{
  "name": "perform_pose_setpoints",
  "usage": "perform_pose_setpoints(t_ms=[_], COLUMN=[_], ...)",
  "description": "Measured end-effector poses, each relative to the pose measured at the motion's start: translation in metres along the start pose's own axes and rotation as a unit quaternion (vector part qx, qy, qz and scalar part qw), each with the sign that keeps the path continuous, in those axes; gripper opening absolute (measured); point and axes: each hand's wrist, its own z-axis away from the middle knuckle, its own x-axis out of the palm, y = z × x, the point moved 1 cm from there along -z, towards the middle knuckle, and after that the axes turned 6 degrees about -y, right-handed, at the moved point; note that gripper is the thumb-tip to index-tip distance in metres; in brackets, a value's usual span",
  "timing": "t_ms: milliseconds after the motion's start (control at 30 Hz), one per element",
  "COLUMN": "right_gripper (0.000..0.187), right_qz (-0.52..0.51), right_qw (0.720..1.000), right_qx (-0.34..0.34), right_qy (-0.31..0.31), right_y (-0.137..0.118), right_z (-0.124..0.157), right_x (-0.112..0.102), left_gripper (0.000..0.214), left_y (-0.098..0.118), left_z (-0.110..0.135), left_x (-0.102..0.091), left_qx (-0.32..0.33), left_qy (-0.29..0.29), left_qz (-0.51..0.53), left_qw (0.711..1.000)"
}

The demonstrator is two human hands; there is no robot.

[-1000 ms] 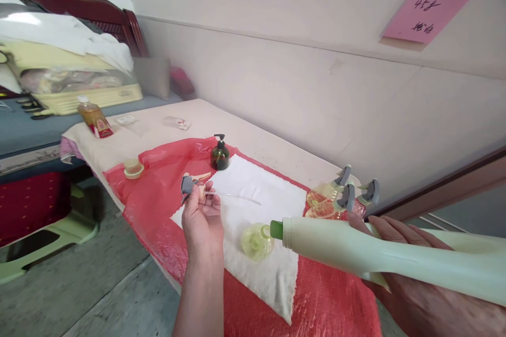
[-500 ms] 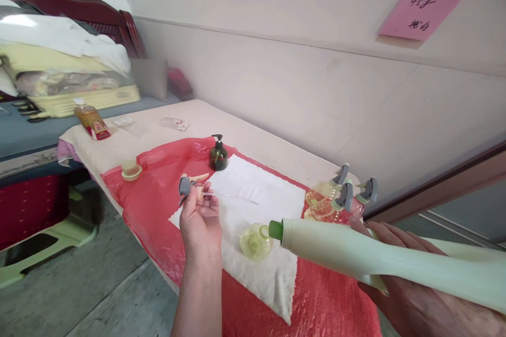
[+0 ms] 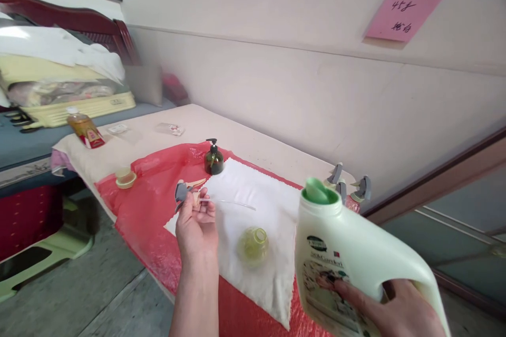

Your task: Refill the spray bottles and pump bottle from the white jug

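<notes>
Between the fingers of my left hand is a spray trigger head, grey and peach, its thin clear tube pointing right over the cloth. My right hand grips the handle of a pale green detergent jug, which stands nearly upright with its green spout uncapped. A round yellow-green bottle with an open neck sits on the white cloth, between my two hands and touched by neither. Behind the jug, several spray bottles with grey trigger heads are partly hidden.
A dark green pump bottle stands at the cloth's far corner. Red plastic sheeting covers part of the table, with a small yellowish lid on it. A drink bottle is at the far left. A wall runs behind.
My right hand has turned the jug from lying tilted over the round bottle to nearly upright, away from its neck. My left hand still holds the spray trigger head.
</notes>
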Motion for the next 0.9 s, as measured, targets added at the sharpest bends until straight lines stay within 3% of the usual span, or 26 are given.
perform_pose_setpoints(t_ms=[100, 167, 200, 267, 367, 467, 567, 767, 900], right_gripper=[0.043, 0.050, 0.055, 0.061, 0.070, 0.074, 0.074, 0.068, 0.091], right_qz=[-0.117, -0.222, -0.275, -0.359, -0.377, -0.357, -0.321, -0.303, -0.277], right_qw=[0.993, 0.971, 0.952, 0.918, 0.915, 0.926, 0.940, 0.937, 0.927], right_qx=[-0.005, -0.052, -0.093, -0.150, -0.135, -0.119, -0.119, -0.162, -0.187], right_qy=[0.034, 0.077, 0.097, 0.075, 0.048, 0.026, 0.004, -0.067, -0.172], right_y=[-0.038, -0.069, -0.083, -0.106, -0.120, -0.112, -0.091, -0.021, 0.007], right_z=[-0.006, -0.018, -0.027, -0.051, -0.090, -0.115, -0.110, -0.027, 0.012], right_x=[0.004, 0.016, 0.026, 0.055, 0.109, 0.151, 0.165, 0.161, 0.178], left_gripper=[0.011, 0.011, 0.011, 0.012, 0.014, 0.015, 0.016, 0.013, 0.020], left_y=[0.000, 0.000, 0.000, 0.000, 0.002, 0.005, 0.006, 0.000, -0.007], left_z=[0.000, 0.000, 0.000, -0.001, -0.002, -0.003, -0.004, -0.002, 0.007], left_x=[0.000, -0.001, -0.002, -0.003, -0.002, -0.001, 0.000, -0.001, 0.006], left_qx=[0.007, 0.010, 0.010, 0.010, 0.013, 0.017, 0.013, -0.010, -0.006], left_qy=[-0.002, -0.012, -0.019, -0.024, -0.024, -0.019, -0.013, -0.025, -0.080], left_qz=[-0.008, -0.012, -0.012, -0.011, -0.005, -0.003, -0.003, -0.034, -0.088], left_qw=[1.000, 1.000, 1.000, 1.000, 1.000, 1.000, 1.000, 0.999, 0.993])
